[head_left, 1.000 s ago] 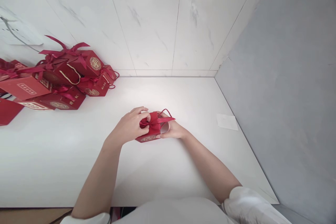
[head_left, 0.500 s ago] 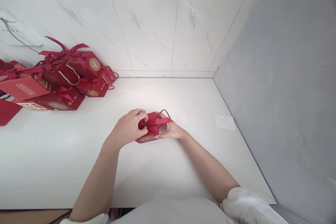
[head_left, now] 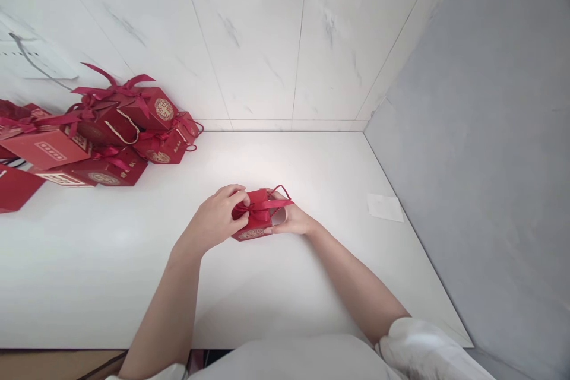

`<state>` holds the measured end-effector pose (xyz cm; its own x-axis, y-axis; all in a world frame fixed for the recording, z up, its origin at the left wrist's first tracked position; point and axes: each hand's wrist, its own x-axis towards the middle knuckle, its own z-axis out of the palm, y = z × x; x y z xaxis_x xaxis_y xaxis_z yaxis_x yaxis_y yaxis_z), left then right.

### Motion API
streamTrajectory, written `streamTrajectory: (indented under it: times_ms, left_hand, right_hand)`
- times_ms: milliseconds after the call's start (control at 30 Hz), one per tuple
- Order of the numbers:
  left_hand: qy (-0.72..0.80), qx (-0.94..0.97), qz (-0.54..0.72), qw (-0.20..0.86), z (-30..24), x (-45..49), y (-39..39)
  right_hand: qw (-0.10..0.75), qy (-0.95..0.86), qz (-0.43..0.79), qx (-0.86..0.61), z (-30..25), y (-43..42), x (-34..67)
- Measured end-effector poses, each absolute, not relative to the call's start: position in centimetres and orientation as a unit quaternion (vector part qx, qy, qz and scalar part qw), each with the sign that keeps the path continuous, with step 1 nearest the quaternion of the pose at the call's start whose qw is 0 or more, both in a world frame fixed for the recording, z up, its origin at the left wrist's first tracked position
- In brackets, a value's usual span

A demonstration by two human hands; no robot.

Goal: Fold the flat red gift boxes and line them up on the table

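Observation:
A small red gift box [head_left: 256, 197] lies on its side on the white table, a gold emblem on the face toward me. Around it runs a dark pink ribbon [head_left: 263, 214] with a bow, one tail trailing right. My left hand [head_left: 216, 215] curls over the left end, thumb and fingers closed at the bow; its fingertips partly cover the knot. At the other end, my right hand [head_left: 294, 221] grips the box between thumb and fingers, with most fingers hidden behind it. A red cord handle [head_left: 284, 188] loops out above that hand.
Several red gift boxes [head_left: 118, 167] with pink bows are piled at the left against the marbled tile wall [head_left: 249, 41]. A white slip of paper [head_left: 385, 207] lies near the table's right edge, beside a grey wall [head_left: 481, 148].
The view has shifted slightly. Both hands keep nearly the same hold on the box and ribbon, with only a very small movement of the left fingers.

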<state>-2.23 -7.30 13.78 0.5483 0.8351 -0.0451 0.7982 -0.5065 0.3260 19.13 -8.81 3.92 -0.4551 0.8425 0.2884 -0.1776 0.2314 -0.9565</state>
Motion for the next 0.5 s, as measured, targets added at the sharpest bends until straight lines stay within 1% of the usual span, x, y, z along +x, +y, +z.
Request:
streamTrajectory:
  times_ms: [167, 233, 367, 500]
  left_hand:
    - [0.470, 0.848, 0.090, 0.227, 13.5, -2.6, -7.0]
    - [0.474, 0.829, 0.121, 0.273, 13.0, -3.1, -6.8]
    - [0.447, 0.788, 0.199, 0.375, 10.5, -4.3, -6.2]
    - [0.400, 0.756, 0.206, 0.475, 7.6, -4.5, -5.5]
  right_hand:
    - [0.456, -0.623, 0.579, -0.263, 3.8, -8.9, 19.1]
    - [0.454, -0.621, 0.578, -0.272, 3.8, -8.9, 19.0]
    - [0.468, -0.618, 0.557, -0.298, 3.4, -8.8, 19.2]
    - [0.473, -0.606, 0.556, -0.315, 2.4, -8.7, 19.7]
